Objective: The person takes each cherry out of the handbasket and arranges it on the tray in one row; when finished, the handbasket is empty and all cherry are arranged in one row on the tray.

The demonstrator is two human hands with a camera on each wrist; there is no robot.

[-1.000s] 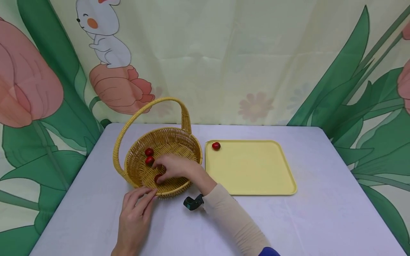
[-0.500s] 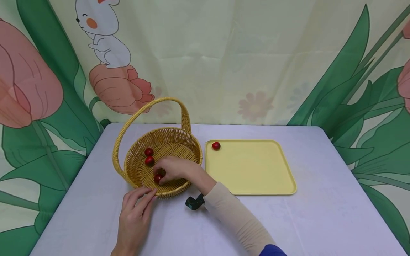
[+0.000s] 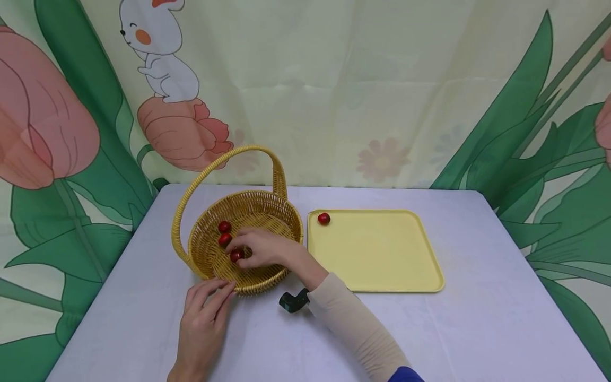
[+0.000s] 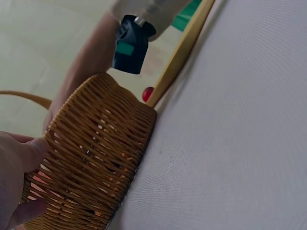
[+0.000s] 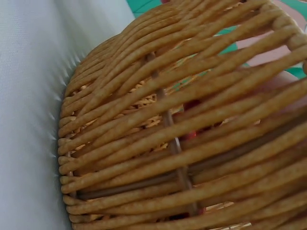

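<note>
A yellow wicker basket (image 3: 198, 249) with a tall arched handle stands at the left of the table. My right hand (image 3: 267, 249) reaches inside it and pinches a dark red cherry (image 3: 236, 255) between thumb and fingers. Two more cherries (image 3: 225, 233) lie beside the fingertips, against the basket's left side. My left hand (image 3: 202, 321) grips the near rim; in the left wrist view its fingers (image 4: 33, 148) touch the woven wall. Woven strands fill the right wrist view and mostly hide the right hand and the red fruit behind them.
A pale yellow tray (image 3: 377, 252) lies right of the basket, with one cherry (image 3: 324, 218) in its far left corner. A dark wrist camera (image 3: 293, 301) hangs below the right wrist, close to the basket. A printed curtain (image 3: 305, 95) stands behind the white-covered table (image 3: 477, 329).
The cherry at my right thumb has shifted slightly away from me, closer to the other two, and my right fingers have closed on it. My left hand stays at the rim.
</note>
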